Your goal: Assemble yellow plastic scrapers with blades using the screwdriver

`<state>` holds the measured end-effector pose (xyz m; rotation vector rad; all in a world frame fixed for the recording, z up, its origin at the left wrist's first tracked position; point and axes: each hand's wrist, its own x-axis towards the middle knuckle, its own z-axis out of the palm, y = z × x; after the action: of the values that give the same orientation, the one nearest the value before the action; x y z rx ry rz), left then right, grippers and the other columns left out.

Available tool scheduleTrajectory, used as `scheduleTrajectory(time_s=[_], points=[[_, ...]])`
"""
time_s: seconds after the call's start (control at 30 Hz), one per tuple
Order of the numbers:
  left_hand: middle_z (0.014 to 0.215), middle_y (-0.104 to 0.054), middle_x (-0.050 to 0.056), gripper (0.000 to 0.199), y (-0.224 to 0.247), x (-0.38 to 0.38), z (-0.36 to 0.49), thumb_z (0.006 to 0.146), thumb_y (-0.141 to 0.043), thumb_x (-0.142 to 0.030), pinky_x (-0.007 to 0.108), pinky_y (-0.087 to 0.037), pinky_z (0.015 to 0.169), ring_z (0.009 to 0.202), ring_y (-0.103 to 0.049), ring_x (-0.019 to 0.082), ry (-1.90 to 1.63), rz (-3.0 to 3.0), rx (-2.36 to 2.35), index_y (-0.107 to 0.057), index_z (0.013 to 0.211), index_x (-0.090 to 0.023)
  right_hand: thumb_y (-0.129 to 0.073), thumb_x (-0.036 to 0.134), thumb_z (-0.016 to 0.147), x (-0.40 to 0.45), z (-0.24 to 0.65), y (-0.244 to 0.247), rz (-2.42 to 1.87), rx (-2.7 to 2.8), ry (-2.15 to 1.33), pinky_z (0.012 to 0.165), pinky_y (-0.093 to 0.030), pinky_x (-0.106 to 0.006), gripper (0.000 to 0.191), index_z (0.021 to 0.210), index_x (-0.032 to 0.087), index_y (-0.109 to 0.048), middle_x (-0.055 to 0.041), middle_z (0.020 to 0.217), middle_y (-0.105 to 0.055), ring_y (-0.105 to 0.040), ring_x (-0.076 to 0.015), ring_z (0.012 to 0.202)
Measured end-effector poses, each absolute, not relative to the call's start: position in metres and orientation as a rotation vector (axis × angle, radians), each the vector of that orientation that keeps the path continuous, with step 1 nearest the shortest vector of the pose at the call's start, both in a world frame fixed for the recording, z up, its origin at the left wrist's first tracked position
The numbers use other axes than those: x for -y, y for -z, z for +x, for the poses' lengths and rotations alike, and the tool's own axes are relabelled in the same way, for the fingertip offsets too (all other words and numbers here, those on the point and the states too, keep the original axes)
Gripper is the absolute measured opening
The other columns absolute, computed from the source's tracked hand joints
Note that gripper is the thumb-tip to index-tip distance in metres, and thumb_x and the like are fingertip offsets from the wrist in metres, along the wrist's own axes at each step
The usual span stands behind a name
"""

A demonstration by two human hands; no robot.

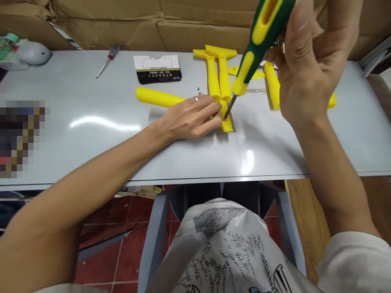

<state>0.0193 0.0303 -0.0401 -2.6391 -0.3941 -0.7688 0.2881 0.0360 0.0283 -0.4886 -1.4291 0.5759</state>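
Observation:
My left hand (195,118) is closed on a yellow scraper (159,97) lying on the white table; its handle sticks out to the left and its wide head to the right of my fingers. My right hand (308,61) grips a green and yellow screwdriver (247,65), held slanted. The metal tip meets the scraper's head beside my left fingertips. Just behind stand out two more yellow scrapers (224,73), lying side by side with their handles toward me.
A black and white card (157,69) and a small screwdriver (108,61) lie at the back left of the table (76,150). More yellow pieces (272,85) lie near my right hand. Cardboard (122,24) lines the back edge. A white rounded object (33,52) sits far left.

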Motion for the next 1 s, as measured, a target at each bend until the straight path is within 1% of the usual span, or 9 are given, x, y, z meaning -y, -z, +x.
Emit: scheduleTrajectory(time_s=[0.1, 0.2, 0.3, 0.4, 0.5, 0.67, 0.8, 0.9, 1.0], points=[[0.112, -0.075, 0.006, 0.019, 0.035, -0.03, 0.019, 0.119, -0.052, -0.015, 0.045, -0.074, 0.074, 0.094, -0.081, 0.024, 0.691, -2.612, 0.304, -0.064, 0.109, -0.026, -0.075, 0.052, 0.109, -0.021, 0.288, -0.036, -0.447, 1.493, -0.676, 0.081, -0.068, -0.036, 0.028, 0.126, 0.035, -0.061, -0.0004, 0.109, -0.067, -0.072, -0.0211, 0.096], [0.115, -0.076, 0.007, 0.018, 0.036, -0.026, 0.023, 0.118, -0.054, -0.013, 0.044, -0.074, 0.077, 0.099, -0.082, 0.025, 0.745, -2.559, 0.281, -0.063, 0.109, -0.025, -0.078, 0.036, 0.105, -0.003, 0.286, -0.047, -0.466, 1.512, -0.777, 0.106, -0.069, -0.039, 0.032, 0.121, 0.033, -0.051, -0.0014, 0.121, -0.076, -0.077, -0.0219, 0.114], [0.114, -0.077, 0.007, 0.019, 0.04, -0.021, 0.027, 0.118, -0.054, -0.011, 0.043, -0.074, 0.08, 0.104, -0.083, 0.026, 0.822, -2.508, 0.305, -0.063, 0.109, -0.025, -0.078, 0.054, 0.105, -0.001, 0.287, -0.048, -0.556, 1.518, -0.734, 0.106, -0.071, -0.043, 0.042, 0.131, 0.033, -0.053, -0.0013, 0.125, -0.076, -0.077, -0.0244, 0.126], [0.111, -0.077, 0.006, 0.023, 0.04, -0.019, 0.03, 0.119, -0.051, -0.01, 0.041, -0.074, 0.08, 0.103, -0.083, 0.025, 0.757, -2.454, 0.306, -0.064, 0.107, -0.025, -0.077, 0.089, 0.092, -0.009, 0.294, -0.044, -0.6, 1.588, -0.503, 0.096, -0.073, -0.043, 0.077, 0.145, 0.033, -0.067, -0.0005, 0.154, -0.07, -0.075, -0.0265, 0.123], [0.11, -0.077, 0.006, 0.026, 0.034, -0.017, 0.031, 0.12, -0.047, -0.011, 0.039, -0.074, 0.078, 0.101, -0.082, 0.024, 0.681, -2.393, 0.282, -0.065, 0.107, -0.025, -0.082, 0.082, 0.096, -0.01, 0.302, -0.041, -0.674, 1.725, -0.47, 0.113, -0.07, -0.042, 0.076, 0.158, 0.04, -0.073, 0.003, 0.176, -0.059, -0.071, -0.0278, 0.131], [0.105, -0.076, 0.006, 0.028, 0.025, -0.011, 0.037, 0.12, -0.046, -0.007, 0.037, -0.073, 0.084, 0.097, -0.079, 0.021, 0.745, -2.346, 0.198, -0.064, 0.104, -0.022, -0.082, 0.074, 0.099, -0.002, 0.302, -0.041, -0.673, 1.736, -0.577, 0.117, -0.07, -0.043, 0.067, 0.157, 0.045, -0.066, 0.0028, 0.178, -0.053, -0.072, -0.0296, 0.141], [0.102, -0.075, 0.006, 0.028, 0.02, -0.006, 0.038, 0.119, -0.049, -0.005, 0.034, -0.071, 0.081, 0.092, -0.078, 0.02, 0.736, -2.324, 0.158, -0.065, 0.101, -0.02, -0.09, 0.036, 0.093, -0.012, 0.301, -0.052, -0.472, 1.43, -0.597, 0.113, -0.068, -0.034, 0.052, 0.14, 0.045, -0.068, 0.0086, 0.161, -0.062, -0.075, -0.0206, 0.131], [0.107, -0.077, 0.005, 0.027, 0.016, -0.006, 0.031, 0.117, -0.05, -0.003, 0.036, -0.072, 0.082, 0.095, -0.08, 0.021, 0.742, -2.375, 0.218, -0.065, 0.104, -0.022, -0.072, 0.013, 0.081, -0.019, 0.307, -0.062, -0.483, 1.213, -0.715, 0.078, -0.062, -0.023, 0.036, 0.113, 0.031, -0.077, 0.0013, 0.127, -0.072, -0.072, -0.0121, 0.097], [0.119, -0.08, 0.007, 0.021, 0.012, -0.011, 0.02, 0.115, -0.054, -0.007, 0.041, -0.073, 0.081, 0.102, -0.082, 0.024, 0.88, -2.354, 0.328, -0.067, 0.114, -0.024, -0.063, 0.012, 0.079, -0.01, 0.308, -0.068, -0.866, 1.245, -1.048, 0.053, -0.042, -0.027, 0.02, 0.085, 0.019, -0.08, -0.006, 0.088, -0.067, -0.057, -0.0132, 0.067]])
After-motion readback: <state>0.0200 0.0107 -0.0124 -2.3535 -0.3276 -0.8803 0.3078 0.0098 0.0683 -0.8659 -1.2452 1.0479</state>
